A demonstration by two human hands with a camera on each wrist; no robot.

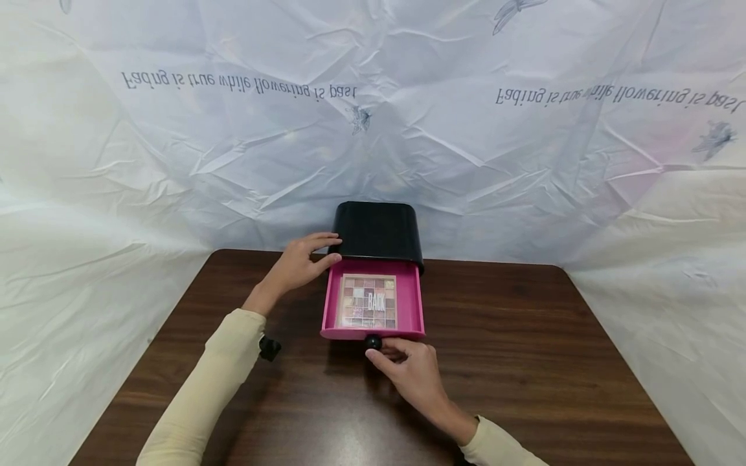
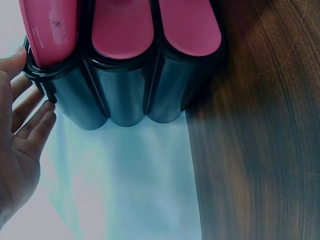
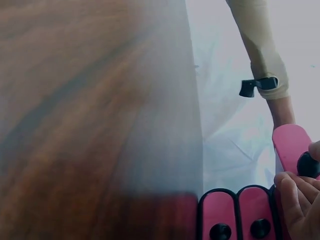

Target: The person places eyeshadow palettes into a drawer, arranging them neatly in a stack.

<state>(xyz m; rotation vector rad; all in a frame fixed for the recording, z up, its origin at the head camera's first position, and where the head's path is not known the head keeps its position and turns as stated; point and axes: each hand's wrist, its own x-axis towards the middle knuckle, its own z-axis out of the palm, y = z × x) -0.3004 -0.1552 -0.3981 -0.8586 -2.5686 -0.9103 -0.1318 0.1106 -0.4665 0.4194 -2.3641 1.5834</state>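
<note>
Drawer [image 1: 373, 304]: pink, pulled out of the black box [image 1: 379, 234] toward the person, long axis running box-to-person, a makeup palette [image 1: 368, 301] lying flat inside.
Right hand [image 1: 410, 369]: nearer; fingers pinch the black knob [image 1: 373, 342] on the drawer front.
Left hand [image 1: 297, 264]: fingers straight, resting against the box's left side.
Table [image 1: 524, 362]: brown wood.

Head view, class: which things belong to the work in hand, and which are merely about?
In use: left hand on black case; right hand pinching knob of pink drawer; makeup palette inside.
Merely about: table; white sheet.
</note>
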